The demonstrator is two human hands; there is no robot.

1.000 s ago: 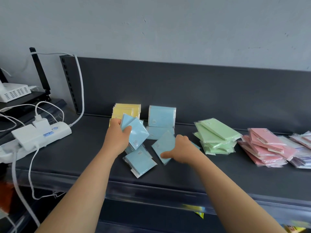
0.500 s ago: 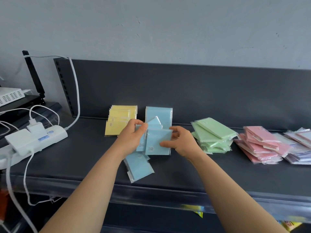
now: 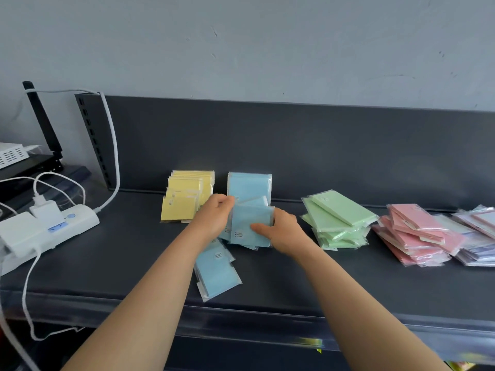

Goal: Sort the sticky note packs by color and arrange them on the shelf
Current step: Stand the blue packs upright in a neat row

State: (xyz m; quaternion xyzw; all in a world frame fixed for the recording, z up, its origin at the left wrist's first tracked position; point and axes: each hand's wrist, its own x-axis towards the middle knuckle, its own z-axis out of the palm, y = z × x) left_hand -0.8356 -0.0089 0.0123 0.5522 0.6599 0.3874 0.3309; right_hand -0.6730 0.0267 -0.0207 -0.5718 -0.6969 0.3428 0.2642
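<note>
Both hands hold a small bundle of blue sticky note packs (image 3: 250,223) upright above the dark shelf (image 3: 107,258). My left hand (image 3: 213,219) grips the bundle's left edge and my right hand (image 3: 281,231) pinches its right side, thumb on the front pack. Behind them a blue pack (image 3: 249,184) leans against the back panel. More blue packs (image 3: 217,274) lie flat near the front edge. Yellow packs (image 3: 184,199) stand in a row at the left. A green pile (image 3: 337,220), a pink pile (image 3: 415,236) and a lilac pile (image 3: 479,236) lie to the right.
A white power strip (image 3: 53,226) with plugs and white cables (image 3: 112,156) sits on the shelf's left end. A white box (image 3: 10,153) stands on a lower black stand at far left. The shelf's back panel (image 3: 294,145) rises behind the packs.
My right hand lifted a blue pack from the shelf and brought it to the packs in my left hand. Both hands now hold the bundle together, squared up.
</note>
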